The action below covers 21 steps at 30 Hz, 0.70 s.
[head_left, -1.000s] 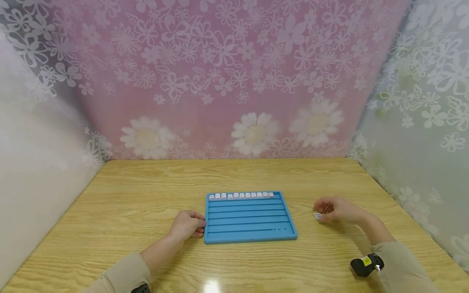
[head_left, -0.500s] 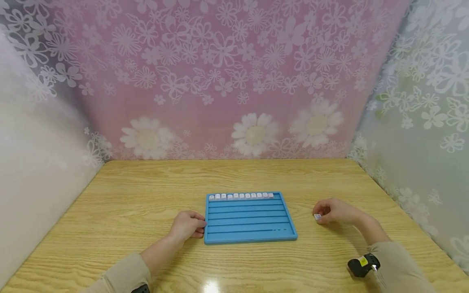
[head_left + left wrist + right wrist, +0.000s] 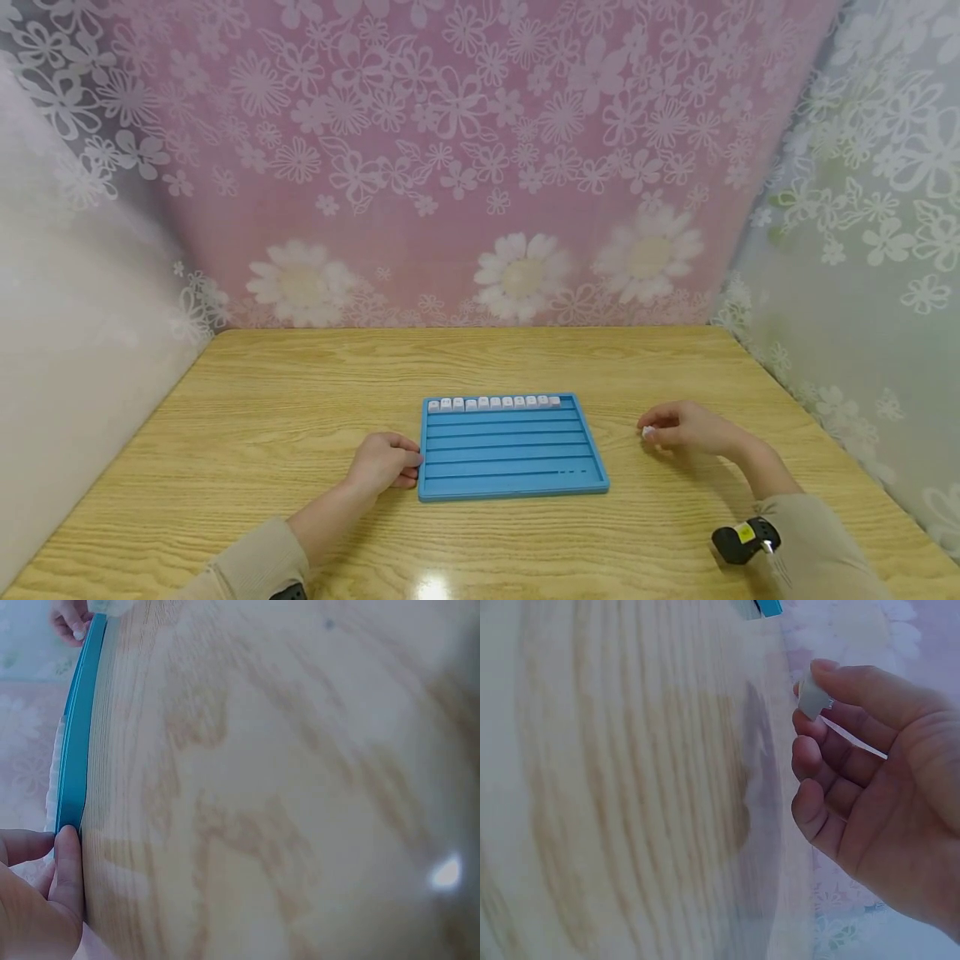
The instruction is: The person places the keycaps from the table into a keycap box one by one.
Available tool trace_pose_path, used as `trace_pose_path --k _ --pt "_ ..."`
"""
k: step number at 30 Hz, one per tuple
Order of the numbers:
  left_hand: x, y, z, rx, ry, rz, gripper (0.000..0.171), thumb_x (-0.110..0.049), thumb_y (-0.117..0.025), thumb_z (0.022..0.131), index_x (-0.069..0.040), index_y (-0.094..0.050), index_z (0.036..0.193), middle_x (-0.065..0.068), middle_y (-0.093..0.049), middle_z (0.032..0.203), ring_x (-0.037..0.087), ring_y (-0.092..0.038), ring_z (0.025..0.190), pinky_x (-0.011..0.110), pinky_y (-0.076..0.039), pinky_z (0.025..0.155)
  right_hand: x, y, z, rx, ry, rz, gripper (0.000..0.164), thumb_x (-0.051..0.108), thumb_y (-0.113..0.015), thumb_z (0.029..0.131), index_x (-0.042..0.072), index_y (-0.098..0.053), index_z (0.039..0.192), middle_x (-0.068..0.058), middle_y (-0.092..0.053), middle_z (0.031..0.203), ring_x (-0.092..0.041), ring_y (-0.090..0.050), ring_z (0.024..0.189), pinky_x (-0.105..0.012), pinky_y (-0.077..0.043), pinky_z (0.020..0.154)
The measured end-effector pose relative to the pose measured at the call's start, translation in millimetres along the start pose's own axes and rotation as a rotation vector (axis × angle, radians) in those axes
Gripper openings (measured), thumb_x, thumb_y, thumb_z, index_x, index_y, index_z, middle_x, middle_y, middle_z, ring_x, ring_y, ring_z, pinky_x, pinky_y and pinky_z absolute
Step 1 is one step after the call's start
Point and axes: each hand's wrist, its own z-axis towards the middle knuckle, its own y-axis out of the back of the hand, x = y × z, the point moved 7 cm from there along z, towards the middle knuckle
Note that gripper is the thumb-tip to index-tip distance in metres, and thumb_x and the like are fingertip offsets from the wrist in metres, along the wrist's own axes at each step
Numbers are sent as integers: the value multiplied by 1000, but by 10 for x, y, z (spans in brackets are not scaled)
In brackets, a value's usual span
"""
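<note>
In the head view a blue ridged tray (image 3: pixel 502 425) lies flat on the table, with a row of white keycaps (image 3: pixel 495 402) along its far slot. My left hand (image 3: pixel 382 461) is at the tray's left side; the left wrist view shows thumb and index finger pinching its edge (image 3: pixel 73 802). Right of the tray, just above the table, my right hand (image 3: pixel 693 429) pinches one white keycap (image 3: pixel 648 432) between thumb and index finger. In the right wrist view that keycap (image 3: pixel 814 697) is tilted, and the other fingers are loosely curled. Its legend cannot be read.
The wooden table (image 3: pixel 315 375) runs back to a pink flowered curtain (image 3: pixel 420 208). Pale flowered sheets stand along both sides, the right one (image 3: pixel 862 292) beyond my right arm. Below the back row, the tray's lower slots show bare blue.
The keycap in my right hand has been turned between the fingers, from its flat face showing to a tilted one. That hand has shifted slightly left. The left hand and tray stay put.
</note>
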Motion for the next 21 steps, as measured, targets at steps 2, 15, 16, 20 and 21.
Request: trace_pose_path --k 2,15,16,20,21 --pt "7 -1 2 -9 4 2 13 3 -60 83 10 -61 93 13 -58 71 17 -57 58 29 -55 55 8 7 9 -2 9 17 26 17 -59 92 -4 -60 108 -9 -60 88 -12 -52 71 -27 -46 59" --pt "21 -10 3 -16 -21 2 12 3 -61 82 10 -61 93 12 -59 71 15 -57 57 29 -55 54 65 91 65 -104 5 80 34 11 -60 90 -11 -52 114 -16 -58 98 -20 -55 86 -32 -52 70" --pt "18 -10 0 -15 -22 1 13 3 -61 82 10 -61 93 12 -59 71 15 -57 57 29 -55 54 67 94 66 -108 4 89 35 12 -60 90 -11 -51 116 -18 -57 101 -20 -55 87 -33 -53 72" --pt "6 -10 -12 -13 -21 2 13 3 -61 83 10 -61 93 12 -59 71 15 -57 57 29 -55 54 90 94 70 -112 -3 129 38 14 -60 91 -10 -51 118 -23 -56 110 -18 -57 92 -34 -53 77" --pt "5 -10 -12 -13 -21 2 13 3 -61 83 10 -61 93 12 -59 71 16 -57 57 29 -55 54 98 94 75 -115 -4 136 37 14 -60 90 -10 -51 117 -23 -56 109 -18 -57 92 -35 -53 78"
